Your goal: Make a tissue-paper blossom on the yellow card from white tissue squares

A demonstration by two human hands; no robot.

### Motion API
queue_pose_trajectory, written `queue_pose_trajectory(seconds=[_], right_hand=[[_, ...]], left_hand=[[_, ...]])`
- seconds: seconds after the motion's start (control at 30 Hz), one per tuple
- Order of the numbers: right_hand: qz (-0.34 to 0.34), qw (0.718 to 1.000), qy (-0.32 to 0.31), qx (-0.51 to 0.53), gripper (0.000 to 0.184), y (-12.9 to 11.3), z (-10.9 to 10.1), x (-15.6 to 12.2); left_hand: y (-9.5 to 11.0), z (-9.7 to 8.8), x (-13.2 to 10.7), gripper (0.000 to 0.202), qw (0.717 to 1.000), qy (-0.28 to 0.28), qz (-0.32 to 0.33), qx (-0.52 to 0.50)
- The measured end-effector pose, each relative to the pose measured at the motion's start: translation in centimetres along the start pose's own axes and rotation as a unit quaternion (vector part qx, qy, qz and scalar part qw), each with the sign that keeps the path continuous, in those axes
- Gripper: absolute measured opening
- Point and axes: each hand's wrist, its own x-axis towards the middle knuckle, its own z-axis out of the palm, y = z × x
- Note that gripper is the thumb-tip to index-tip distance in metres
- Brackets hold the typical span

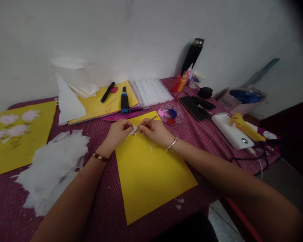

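Observation:
A yellow sheet of paper (156, 178) lies on the table in front of me. Over its far end my left hand (120, 132) pinches a small crumpled piece of white paper (134, 130). Close against it, my right hand (155, 131) grips a thin brown stick (151, 120), like a brush handle, whose lower tip I cannot make out. A narrow white strip (150, 148) rests on the sheet below the right hand. Just beyond that hand is a clear palette (178, 116) with pink, blue and red in its wells.
To the left lie a pile of white paper (58, 164) and a yellow sheet with pale pink paper flowers (40, 134). A box cutter (125, 101) and black marker (107, 92) sit on stacked coloured paper. Paint bottles (182, 82), a flask (192, 55) and a yellow glue gun (246, 127) stand rightward.

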Motion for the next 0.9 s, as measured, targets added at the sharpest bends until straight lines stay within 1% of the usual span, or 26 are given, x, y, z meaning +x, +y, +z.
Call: queue_pose_trajectory(seconds=[0.07, 0.13, 0.2, 0.27, 0.33, 0.4, 0.47, 0.5, 0.53, 0.57, 0.6, 0.63, 0.7, 0.73, 0.8, 0.87, 0.9], right_hand=[[-0.022, 0.993, -0.032, -0.110, 0.020, -0.9, -0.4, 0.5], [-0.042, 0.971, -0.065, -0.224, 0.022, -2.2, -0.6, 1.4], [-0.077, 0.946, -0.089, -0.304, 0.022, -3.5, -0.4, 2.4], [-0.106, 0.932, -0.108, -0.330, 0.020, -4.7, 0.1, 3.6], [-0.110, 0.933, -0.120, -0.320, 0.018, -5.6, 0.6, 4.7], [-0.101, 0.939, -0.117, -0.309, 0.017, -5.9, 0.4, 5.3], [-0.076, 0.964, -0.073, -0.246, 0.020, -5.6, -0.6, 5.1], [-0.054, 0.981, -0.038, -0.185, 0.020, -5.3, -1.3, 4.6], [-0.026, 0.996, 0.002, -0.091, 0.020, -4.8, -2.0, 4.0], [0.006, 0.999, 0.035, 0.005, 0.018, -4.2, -2.6, 3.2], [0.036, 0.994, 0.051, 0.086, 0.017, -3.6, -3.1, 2.3], [0.064, 0.986, 0.053, 0.148, 0.018, -2.9, -3.4, 1.3], [0.123, 0.960, 0.047, 0.246, 0.020, -1.6, -3.4, -0.4], [0.143, 0.947, 0.038, 0.284, 0.023, -1.1, -3.1, -1.2], [0.158, 0.924, 0.017, 0.348, 0.029, -0.5, -2.2, -2.3], [0.150, 0.906, 0.000, 0.396, 0.030, -0.3, -1.2, -2.9], [0.145, 0.900, -0.006, 0.410, 0.030, -0.3, -0.8, -3.2]], left_hand=[[0.0, 0.0, 0.0, 0.011, 1.000, 0.003, 0.006, 0.010], [0.0, -0.1, 0.0, 0.013, 1.000, 0.005, 0.016, 0.019], [-0.2, -0.1, 0.1, 0.014, 0.999, 0.005, 0.029, 0.024], [-0.4, -0.2, 0.3, 0.013, 0.999, 0.010, 0.039, 0.031], [-0.6, -0.2, 0.3, 0.012, 0.999, 0.017, 0.040, 0.032], [-0.8, -0.3, 0.3, 0.012, 0.999, 0.022, 0.036, 0.020], [-1.0, -0.1, 0.3, 0.012, 0.999, 0.018, 0.037, 0.005], [-1.0, 0.0, 0.2, 0.012, 0.999, 0.014, 0.039, 0.002], [-1.0, 0.1, 0.1, 0.012, 0.999, 0.010, 0.039, 0.000], [-1.0, 0.2, 0.1, 0.011, 0.999, 0.006, 0.037, -0.006], [-0.8, 0.3, 0.1, 0.009, 0.999, 0.002, 0.029, -0.019], [-0.6, 0.2, 0.1, 0.008, 0.999, -0.003, 0.014, -0.045], [0.1, -0.5, 0.1, 0.008, 0.991, 0.001, -0.024, -0.132], [0.5, -1.4, 0.0, 0.009, 0.983, 0.010, -0.041, -0.180], [1.4, -4.0, -0.5, 0.010, 0.966, 0.050, -0.062, -0.247], [2.1, -7.5, -1.7, 0.009, 0.962, 0.095, -0.068, -0.248], [2.4, -9.3, -2.7, 0.009, 0.966, 0.104, -0.080, -0.224]])
